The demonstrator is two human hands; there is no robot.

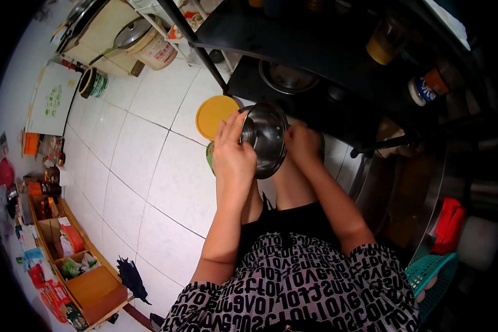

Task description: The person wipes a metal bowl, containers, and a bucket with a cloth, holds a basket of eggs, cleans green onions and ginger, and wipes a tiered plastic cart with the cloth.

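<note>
A metal bowl (271, 143) is at the middle of the frame, above the person's knees, tipped so that its shiny inside shows. The left hand (235, 154) is clamped on the bowl's left side, thumb at the rim and fingers spread around the outside. The right hand (303, 146) is curled at the bowl's right edge; its fingertips are hidden, so I cannot tell whether it grips the rim.

Just beyond the left hand, a yellow disc (217, 117) lies on the white tiled floor (133, 160). A black shelf (293, 41) fills the upper right, with a metal pan (289, 79) on its lower level and a jar (422, 92) farther right. In the upper left, a bucket (156, 54) stands near a dark green tub (93, 83). A folded umbrella (131, 279) lies at the lower left beside a wooden cabinet (97, 293). At the lower right is a green basket (440, 276), just below a red item (448, 224).
</note>
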